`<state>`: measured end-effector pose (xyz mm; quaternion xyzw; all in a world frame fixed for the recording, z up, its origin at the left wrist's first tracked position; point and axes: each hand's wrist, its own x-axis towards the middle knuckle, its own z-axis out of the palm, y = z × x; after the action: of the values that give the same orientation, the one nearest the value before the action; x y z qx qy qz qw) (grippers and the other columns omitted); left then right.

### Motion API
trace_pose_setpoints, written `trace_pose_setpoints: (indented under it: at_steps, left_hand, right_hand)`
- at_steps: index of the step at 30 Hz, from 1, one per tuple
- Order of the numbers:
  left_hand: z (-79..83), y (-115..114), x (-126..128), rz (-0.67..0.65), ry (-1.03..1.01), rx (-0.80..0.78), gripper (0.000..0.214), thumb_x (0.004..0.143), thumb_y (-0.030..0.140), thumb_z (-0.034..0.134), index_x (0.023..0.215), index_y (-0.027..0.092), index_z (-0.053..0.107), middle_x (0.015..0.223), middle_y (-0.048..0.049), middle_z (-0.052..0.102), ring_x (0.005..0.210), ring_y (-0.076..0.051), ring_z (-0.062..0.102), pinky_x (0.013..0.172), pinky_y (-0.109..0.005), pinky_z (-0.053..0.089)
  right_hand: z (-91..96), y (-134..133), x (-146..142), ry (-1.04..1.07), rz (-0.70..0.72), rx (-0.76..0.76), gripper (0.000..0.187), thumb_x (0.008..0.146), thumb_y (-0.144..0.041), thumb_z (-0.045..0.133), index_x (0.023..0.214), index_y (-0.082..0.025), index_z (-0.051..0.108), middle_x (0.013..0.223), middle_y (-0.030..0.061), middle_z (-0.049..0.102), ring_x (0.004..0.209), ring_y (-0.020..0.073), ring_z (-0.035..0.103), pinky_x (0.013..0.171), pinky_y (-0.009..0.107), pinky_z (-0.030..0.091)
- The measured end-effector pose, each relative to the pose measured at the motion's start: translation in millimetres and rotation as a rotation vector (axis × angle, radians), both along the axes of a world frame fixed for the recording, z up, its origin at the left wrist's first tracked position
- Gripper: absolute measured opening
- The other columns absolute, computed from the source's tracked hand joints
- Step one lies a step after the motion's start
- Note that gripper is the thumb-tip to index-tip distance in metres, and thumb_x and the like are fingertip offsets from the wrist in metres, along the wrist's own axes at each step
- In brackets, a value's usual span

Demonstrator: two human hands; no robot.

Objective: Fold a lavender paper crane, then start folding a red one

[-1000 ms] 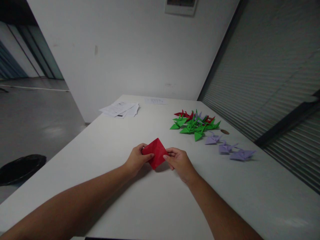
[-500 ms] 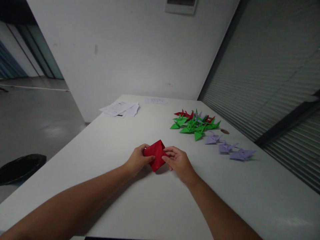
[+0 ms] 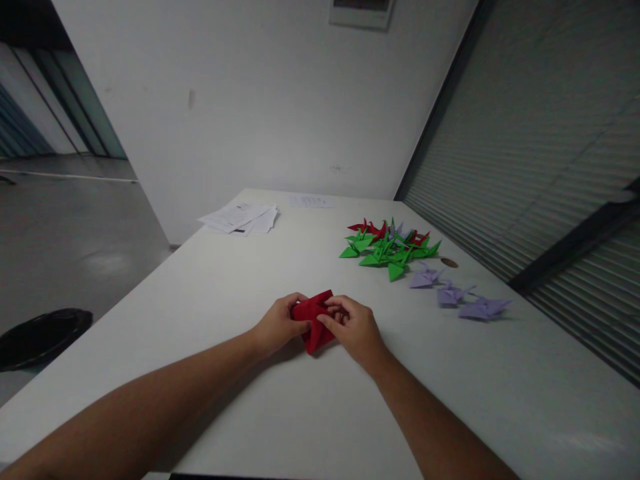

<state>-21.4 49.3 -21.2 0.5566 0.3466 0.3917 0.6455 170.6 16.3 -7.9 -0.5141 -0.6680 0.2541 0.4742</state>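
Note:
A partly folded sheet of red origami paper (image 3: 314, 341) is held between both hands, low over the white table (image 3: 240, 407). Its flaps stand partly raised, with creases meeting near the middle. My left hand (image 3: 280, 323) grips the left side, thumb on top and fingers behind. On the right side, my right hand (image 3: 354, 325) pinches a flap between thumb and fingers. Some fingertips of both hands are hidden by the paper. Beyond my right hand lie green paper cranes (image 3: 384, 253) in a cluster with red paper cranes (image 3: 417, 239).
Several purple paper cranes (image 3: 450, 294) lie in a line to the right, near a brown round spot (image 3: 449, 263). Printed papers (image 3: 240, 217) rest at the back left. A black-lined bin (image 3: 45, 337) stands left of the table. Window blinds (image 3: 540, 133) border the right side.
The red paper has changed shape: its upright diamond face has folded inward and its flaps now spread. My right thumb has moved left, onto the middle of the paper.

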Motion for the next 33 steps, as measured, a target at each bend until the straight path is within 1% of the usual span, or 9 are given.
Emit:
trace_pose_setpoints:
  at_steps: [3,6,10,12,14,17,23,29,33]
  left_hand:
    - [-0.6,-1.5,0.4,-0.038,-0.016,0.007,0.036,0.066,0.015,0.079,0.098,0.013,0.063,0.079,0.0001,0.067,0.067,-0.012,0.060,0.064,-0.024,0.050]
    - [-1.1,-2.8,-0.2,-0.082,-0.038,0.010,0.034,0.067,0.016,0.079,0.098,0.014,0.064,0.080,-0.0002,0.068,0.068,-0.012,0.061,0.065,-0.025,0.049]
    - [2.1,-5.0,-2.4,-0.159,-0.097,-0.015,0.033,0.069,0.017,0.080,0.099,0.014,0.066,0.086,-0.0031,0.069,0.074,-0.014,0.063,0.070,-0.026,0.049]
    - [5.1,-6.5,-3.0,-0.183,-0.132,-0.037,0.034,0.070,0.020,0.081,0.101,0.014,0.066,0.089,-0.0044,0.070,0.078,-0.015,0.065,0.073,-0.027,0.050]
    - [7.4,-7.7,-2.5,-0.196,-0.143,-0.055,0.038,0.070,0.022,0.082,0.103,0.014,0.065,0.091,-0.0053,0.070,0.080,-0.016,0.066,0.076,-0.029,0.051]
    - [8.2,-8.4,0.0,-0.183,-0.105,-0.072,0.047,0.065,0.020,0.087,0.104,0.014,0.062,0.092,-0.0050,0.070,0.078,-0.016,0.066,0.074,-0.030,0.052]
    - [7.9,-7.6,3.5,-0.095,0.015,-0.054,0.053,0.059,0.016,0.088,0.104,0.015,0.058,0.084,-0.0013,0.068,0.068,-0.013,0.062,0.062,-0.025,0.050]
    - [4.6,-7.6,3.9,-0.150,-0.013,-0.034,0.054,0.057,0.011,0.087,0.102,0.016,0.057,0.087,-0.0018,0.066,0.073,-0.013,0.063,0.066,-0.026,0.052]
    - [-1.0,-6.7,2.9,-0.166,-0.009,-0.028,0.066,0.057,0.012,0.087,0.113,0.019,0.053,0.088,-0.0023,0.068,0.074,-0.015,0.065,0.065,-0.027,0.053]
  right_hand:
    - [4.0,-0.5,1.5,-0.163,-0.085,0.153,0.025,0.072,-0.024,0.081,0.091,-0.021,0.067,0.082,0.0035,0.064,0.079,0.0215,0.058,0.074,0.036,0.050]
    - [2.5,0.3,2.2,-0.186,-0.187,0.196,0.038,0.067,-0.029,0.085,0.096,-0.022,0.061,0.094,0.0062,0.062,0.089,0.0248,0.057,0.079,0.039,0.050]
    - [-6.7,2.3,1.3,-0.050,-0.213,0.086,0.060,0.067,-0.036,0.085,0.116,-0.022,0.053,0.110,0.0103,0.061,0.094,0.0255,0.060,0.077,0.038,0.052]
    - [-10.2,2.8,0.5,0.024,-0.170,-0.007,0.064,0.070,-0.037,0.083,0.123,-0.022,0.049,0.108,0.0093,0.063,0.088,0.0232,0.063,0.075,0.036,0.053]
    - [-11.7,2.7,-0.5,0.083,-0.112,-0.083,0.063,0.073,-0.036,0.080,0.125,-0.024,0.047,0.099,0.0054,0.066,0.079,0.0207,0.065,0.073,0.034,0.053]
    - [-10.6,1.6,-1.9,0.140,-0.068,-0.133,0.060,0.075,-0.034,0.078,0.125,-0.025,0.046,0.087,0.0012,0.068,0.072,0.0195,0.066,0.067,0.032,0.053]
    - [-2.8,0.0,-3.5,0.253,-0.040,-0.220,0.056,0.074,-0.033,0.079,0.120,-0.025,0.050,0.082,0.0014,0.072,0.064,0.0192,0.067,0.056,0.028,0.052]
    - [3.6,1.1,0.2,0.382,-0.053,-0.260,0.055,0.069,-0.036,0.082,0.113,-0.023,0.052,0.079,0.0026,0.074,0.060,0.0202,0.068,0.051,0.028,0.052]
    - [6.1,1.7,1.5,0.433,-0.079,-0.249,0.057,0.067,-0.039,0.083,0.112,-0.023,0.053,0.077,0.0029,0.075,0.060,0.0206,0.069,0.053,0.029,0.053]
